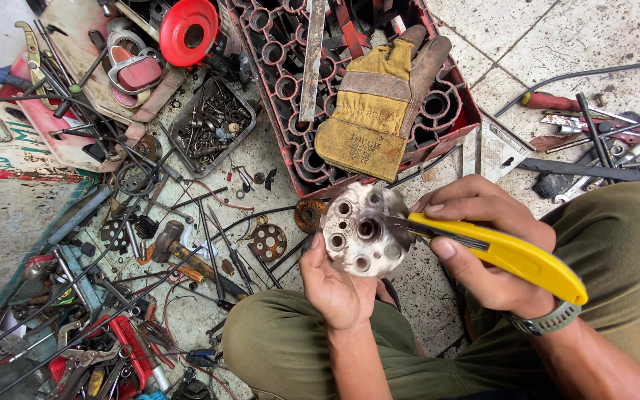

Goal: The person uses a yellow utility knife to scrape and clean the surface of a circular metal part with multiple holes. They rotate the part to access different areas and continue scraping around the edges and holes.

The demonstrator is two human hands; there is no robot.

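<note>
My left hand (333, 285) holds up a round, whitish metal disc (357, 230) with several holes around a centre bore. My right hand (479, 248) grips a yellow utility knife (512, 255), its blade tip pressed against the disc's right edge near the centre. Both hands are above my knees, which are in olive trousers. A grey watch is on my right wrist.
A red plastic crate (450, 118) with a worn yellow work glove (375, 100) on it lies ahead. A tray of small parts (209, 122), a red disc (187, 31), a hammer (175, 248), rods, wires and pliers litter the floor at left. Screwdrivers and tools (594, 133) lie at right.
</note>
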